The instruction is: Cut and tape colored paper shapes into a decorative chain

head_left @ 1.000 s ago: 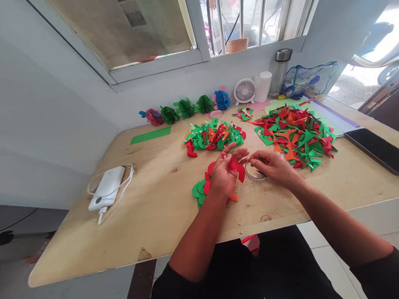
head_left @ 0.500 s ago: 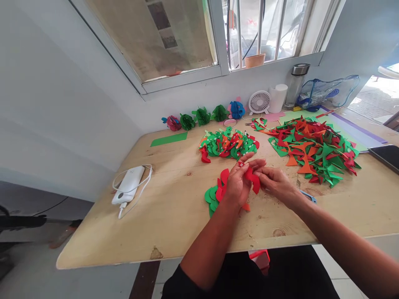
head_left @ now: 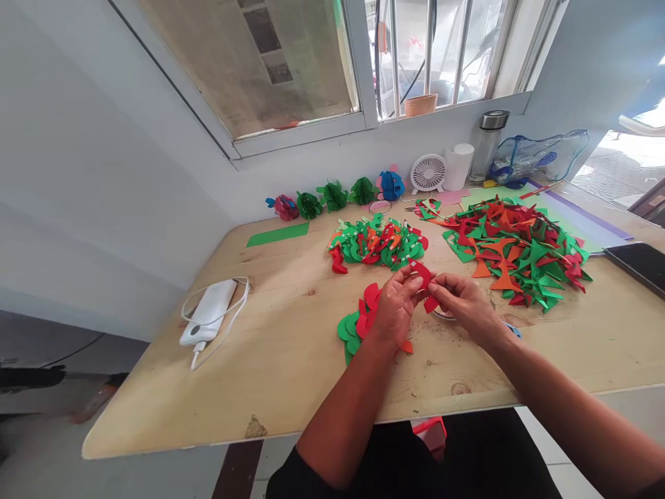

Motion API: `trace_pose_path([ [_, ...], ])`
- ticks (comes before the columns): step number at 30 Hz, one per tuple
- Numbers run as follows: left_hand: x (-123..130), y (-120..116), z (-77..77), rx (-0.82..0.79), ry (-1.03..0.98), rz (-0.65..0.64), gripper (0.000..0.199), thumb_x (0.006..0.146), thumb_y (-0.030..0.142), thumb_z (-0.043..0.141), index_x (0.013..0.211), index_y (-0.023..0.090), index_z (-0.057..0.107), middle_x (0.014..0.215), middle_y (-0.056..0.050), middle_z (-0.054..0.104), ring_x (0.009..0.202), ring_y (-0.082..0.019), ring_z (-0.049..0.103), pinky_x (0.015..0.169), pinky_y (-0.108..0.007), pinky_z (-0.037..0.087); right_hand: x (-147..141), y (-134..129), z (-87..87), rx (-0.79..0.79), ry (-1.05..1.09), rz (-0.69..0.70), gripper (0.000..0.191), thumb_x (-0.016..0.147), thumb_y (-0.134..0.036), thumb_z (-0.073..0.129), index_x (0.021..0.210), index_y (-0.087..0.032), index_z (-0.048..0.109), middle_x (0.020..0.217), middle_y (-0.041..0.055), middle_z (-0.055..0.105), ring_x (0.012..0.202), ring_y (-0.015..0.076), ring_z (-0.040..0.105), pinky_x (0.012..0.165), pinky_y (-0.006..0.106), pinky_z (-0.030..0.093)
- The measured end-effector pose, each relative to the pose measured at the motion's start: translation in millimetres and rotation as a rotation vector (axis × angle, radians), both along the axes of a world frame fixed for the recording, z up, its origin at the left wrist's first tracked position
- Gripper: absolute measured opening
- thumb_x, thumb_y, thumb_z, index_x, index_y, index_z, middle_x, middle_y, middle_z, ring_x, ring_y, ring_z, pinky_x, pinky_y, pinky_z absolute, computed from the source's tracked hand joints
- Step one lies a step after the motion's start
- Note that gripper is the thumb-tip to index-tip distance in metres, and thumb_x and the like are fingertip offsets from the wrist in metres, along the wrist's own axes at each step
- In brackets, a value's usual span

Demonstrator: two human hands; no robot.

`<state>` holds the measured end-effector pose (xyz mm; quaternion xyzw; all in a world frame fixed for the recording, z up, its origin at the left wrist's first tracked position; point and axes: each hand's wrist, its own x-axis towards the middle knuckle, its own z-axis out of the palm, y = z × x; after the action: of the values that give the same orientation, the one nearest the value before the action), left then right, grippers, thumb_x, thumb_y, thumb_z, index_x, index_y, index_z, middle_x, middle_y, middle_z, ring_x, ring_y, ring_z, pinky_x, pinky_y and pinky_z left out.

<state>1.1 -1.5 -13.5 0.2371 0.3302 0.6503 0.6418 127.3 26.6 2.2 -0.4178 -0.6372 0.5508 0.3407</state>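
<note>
A red paper cut-out [head_left: 421, 272] with a small white patch near its tip is pinched between both hands. My left hand [head_left: 399, 305] closes its fingers and thumb on the left side of the piece. From the right, my right hand [head_left: 460, 303] grips the same piece with thumb and index finger. Close by my left wrist lies a pile of green and red rounded paper cut-outs [head_left: 351, 333], partly covered by that hand. Beyond the hands sits a heap of green, red and orange cut-outs [head_left: 384, 242], many with white patches.
A large heap of paper scraps [head_left: 519, 249] is at right, near a phone [head_left: 639, 267]. A white power bank [head_left: 210, 312] with cable lies left. Along the wall stand folded paper figures [head_left: 332, 196], a small fan [head_left: 429, 173] and a glass bottle [head_left: 487, 147].
The red cut-out has turned so its patched end points up and away. My left fingers have folded in around it, and the right hand has shifted its pinch. The view moved slightly.
</note>
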Motion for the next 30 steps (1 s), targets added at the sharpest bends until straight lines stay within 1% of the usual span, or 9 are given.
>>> trace_pose_path([
  [3,1.6,1.2,-6.1,-0.029,0.075,0.064,0.024,0.065,0.021,0.072,0.086,0.014,0.065,0.084,-0.004,0.067,0.078,-0.015,0.063,0.08,-0.031,0.047,2.9,3.4,-3.0,0.015,0.007,-0.052,0.036,0.076,-0.052,0.058,0.073,-0.016,0.06,0.055,-0.0024,0.051,0.047,0.0083,0.038,0.043,0.022,0.029],
  [5,2.5,1.5,-8.5,-0.035,0.105,0.073,0.02,0.064,0.022,0.073,0.08,0.014,0.064,0.079,-0.004,0.066,0.074,-0.014,0.062,0.077,-0.031,0.048,3.1,4.4,-4.7,0.016,0.005,-0.056,0.036,0.076,-0.052,0.058,0.073,-0.016,0.061,0.054,-0.0024,0.051,0.048,0.0087,0.04,0.043,0.022,0.03],
  [9,2.1,1.8,-7.7,-0.052,0.119,0.088,0.019,0.063,0.023,0.074,0.075,0.013,0.063,0.074,-0.003,0.065,0.069,-0.013,0.062,0.073,-0.028,0.048,5.0,5.2,-0.2,0.052,-0.033,-0.033,0.036,0.078,-0.051,0.054,0.069,-0.017,0.059,0.05,-0.0041,0.045,0.045,0.0083,0.036,0.042,0.022,0.028],
  [12,0.7,2.1,-4.1,-0.116,0.138,0.13,0.023,0.06,0.025,0.077,0.073,0.013,0.062,0.071,-0.002,0.065,0.066,-0.012,0.062,0.067,-0.026,0.048,15.7,9.7,8.8,0.147,-0.133,-0.061,0.033,0.079,-0.048,0.053,0.07,-0.017,0.06,0.05,-0.0041,0.044,0.044,0.0082,0.035,0.041,0.022,0.026],
  [15,-0.2,1.9,-1.1,-0.171,0.181,0.147,0.027,0.056,0.025,0.078,0.073,0.014,0.061,0.067,-0.001,0.064,0.06,-0.011,0.06,0.057,-0.023,0.045,34.5,19.4,13.7,0.302,-0.258,-0.116,0.028,0.079,-0.042,0.054,0.074,-0.017,0.063,0.057,-0.001,0.054,0.05,0.0099,0.042,0.046,0.023,0.031],
  [18,-0.2,1.5,-0.6,-0.199,0.211,0.158,0.029,0.055,0.025,0.078,0.075,0.015,0.06,0.065,-0.001,0.064,0.055,-0.01,0.058,0.049,-0.019,0.039,52.8,29.1,10.1,0.394,-0.411,-0.165,0.023,0.078,-0.037,0.055,0.073,-0.017,0.064,0.063,0.0007,0.061,0.054,0.0114,0.048,0.051,0.025,0.034],
  [20,-0.3,1.5,-1.7,-0.214,0.218,0.166,0.029,0.055,0.025,0.077,0.077,0.015,0.059,0.064,0.0,0.063,0.053,-0.01,0.058,0.046,-0.018,0.036,60.5,33.0,4.3,0.444,-0.504,-0.172,0.02,0.078,-0.035,0.054,0.071,-0.018,0.064,0.062,0.0003,0.06,0.052,0.0115,0.047,0.051,0.025,0.034],
  [24,-1.8,2.9,-6.1,-0.192,0.229,0.164,0.03,0.058,0.027,0.075,0.079,0.015,0.059,0.063,0.001,0.062,0.053,-0.01,0.057,0.047,-0.019,0.037,63.3,34.1,-6.3,0.457,-0.665,-0.102,0.017,0.078,-0.031,0.052,0.073,-0.021,0.065,0.059,-0.0005,0.06,0.054,0.0129,0.049,0.054,0.025,0.035],
  [30,-3.8,3.1,-9.0,-0.185,0.303,0.143,0.029,0.06,0.03,0.074,0.081,0.016,0.058,0.063,0.0,0.062,0.051,-0.009,0.055,0.042,-0.017,0.029,57.5,31.9,-11.3,0.469,-0.755,-0.002,0.018,0.078,-0.027,0.052,0.082,-0.022,0.069,0.071,0.0021,0.066,0.061,0.015,0.054,0.057,0.025,0.035],
])
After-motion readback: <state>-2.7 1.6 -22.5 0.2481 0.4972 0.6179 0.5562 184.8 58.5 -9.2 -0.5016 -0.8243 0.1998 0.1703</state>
